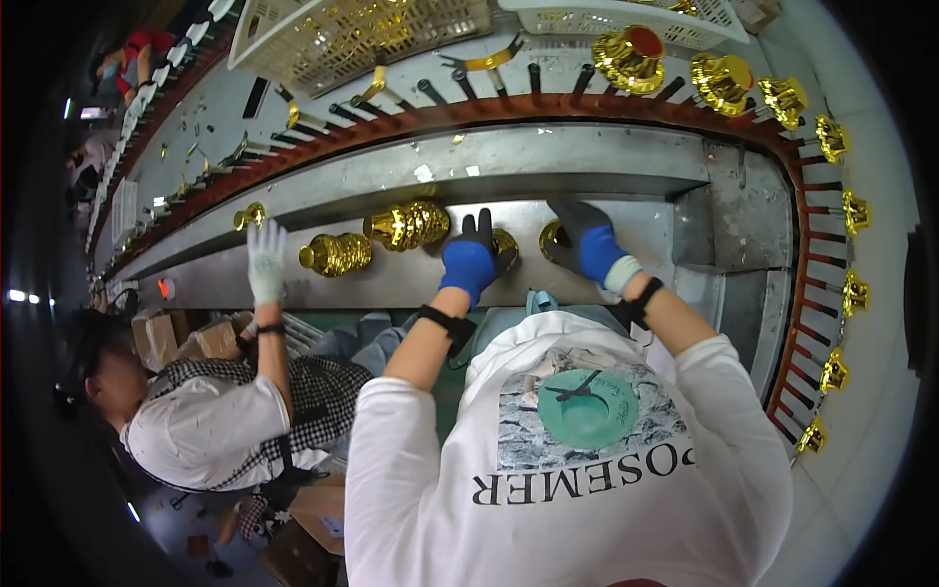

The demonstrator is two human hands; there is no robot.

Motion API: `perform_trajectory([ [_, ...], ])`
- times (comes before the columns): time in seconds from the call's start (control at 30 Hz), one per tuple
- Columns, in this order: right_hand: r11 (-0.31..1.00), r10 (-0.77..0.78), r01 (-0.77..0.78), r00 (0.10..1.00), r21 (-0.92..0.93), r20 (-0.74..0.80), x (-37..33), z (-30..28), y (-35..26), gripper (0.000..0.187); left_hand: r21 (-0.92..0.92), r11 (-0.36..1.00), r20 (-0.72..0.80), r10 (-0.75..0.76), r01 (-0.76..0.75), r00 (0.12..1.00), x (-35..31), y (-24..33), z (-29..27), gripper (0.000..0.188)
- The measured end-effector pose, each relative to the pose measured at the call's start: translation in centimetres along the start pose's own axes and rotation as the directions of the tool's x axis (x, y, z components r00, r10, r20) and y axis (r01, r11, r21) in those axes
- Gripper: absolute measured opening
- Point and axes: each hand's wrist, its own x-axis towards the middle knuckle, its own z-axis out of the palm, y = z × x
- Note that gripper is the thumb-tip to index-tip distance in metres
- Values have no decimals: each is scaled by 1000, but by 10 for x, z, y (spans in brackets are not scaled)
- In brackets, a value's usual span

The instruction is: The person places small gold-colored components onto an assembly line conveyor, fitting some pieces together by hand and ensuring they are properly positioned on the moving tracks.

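Note:
Both my hands wear blue-and-black coated gloves above the grey metal bench. My left hand [473, 258] is around a shiny gold flared piece [504, 250], which shows between its fingers and thumb. A short gap to the right, my right hand [589, 243] closes over another gold flared piece [551, 238]; the glove covers most of it. Left of my left hand, a stack of nested gold pieces [416, 225] lies on its side. Beside that lies a second gold stack [335, 254].
A red-brown conveyor rail [479, 114] with black pegs curves behind and right, carrying gold pieces [722, 83]. Cream baskets [362, 44] stand beyond it. At left, a co-worker's white-gloved hand [265, 264] is near a small gold piece [249, 216]. A metal ledge [577, 157] backs the bench.

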Motion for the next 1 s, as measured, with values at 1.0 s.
perform_trajectory([
  [1.0,989,103,-122,972,82,211,15,21,22,54,-253,962,-77,84,-101,993,2,-24,18,69],
])
